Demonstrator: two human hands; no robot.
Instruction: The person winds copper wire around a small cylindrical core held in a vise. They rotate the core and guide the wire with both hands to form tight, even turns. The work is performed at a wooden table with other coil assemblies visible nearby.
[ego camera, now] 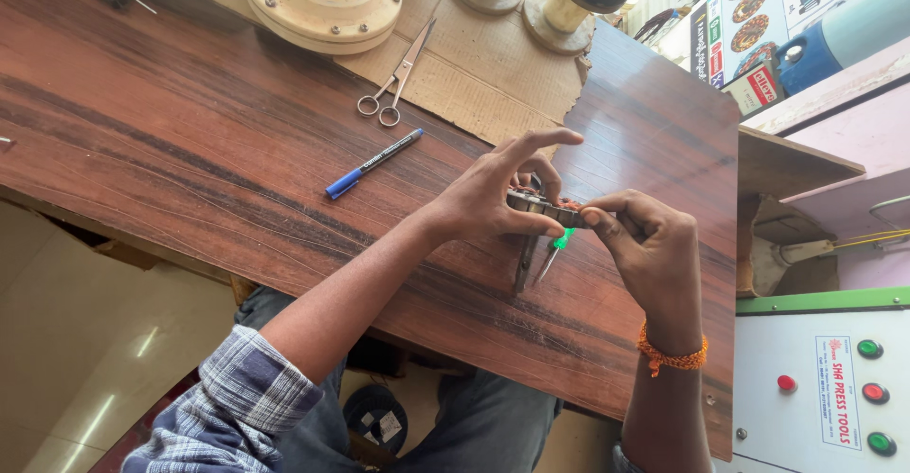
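A small round metal part [548, 209] with reddish wire on it sits just above the wooden table [190, 151], held between both hands. The left hand [493, 193] grips its left side, first finger sticking out. The right hand [645, 245] pinches its right side. A green-handled screwdriver [555, 253] lies just below. A blue pen [373, 164] and scissors [396, 80] lie farther off to the left.

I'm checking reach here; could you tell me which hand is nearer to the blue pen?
Left. The left hand is just right of the blue pen; the right hand lies farther beyond it.
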